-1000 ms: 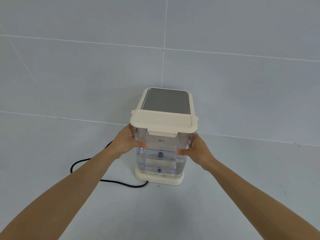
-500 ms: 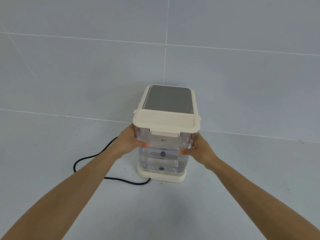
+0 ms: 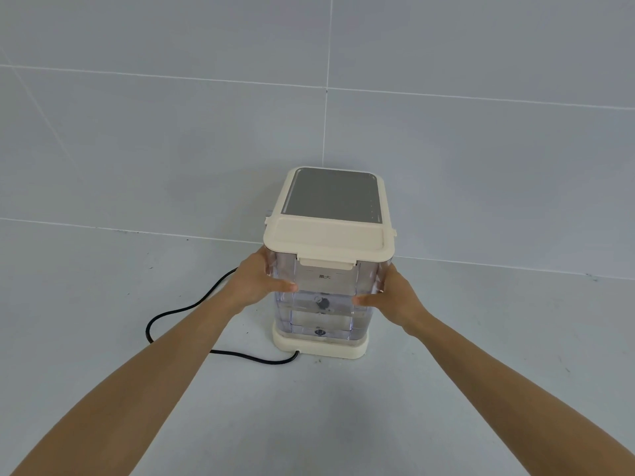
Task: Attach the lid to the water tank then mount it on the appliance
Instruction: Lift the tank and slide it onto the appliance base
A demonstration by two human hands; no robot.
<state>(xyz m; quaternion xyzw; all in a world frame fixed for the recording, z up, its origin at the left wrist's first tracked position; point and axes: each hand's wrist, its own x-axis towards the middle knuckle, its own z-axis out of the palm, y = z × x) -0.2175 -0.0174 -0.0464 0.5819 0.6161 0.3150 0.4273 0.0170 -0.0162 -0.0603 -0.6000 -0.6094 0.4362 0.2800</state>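
Flanking the lidded water tank: left hand, right hand.

Two bare forearms reach in from the lower corners of the head view, uncovered along their whole visible length, with no sleeve edge showing. The bare left hand and the bare right hand carry no glove, ring, watch or band. The thumbnails on both hands look short and plain, without polish.
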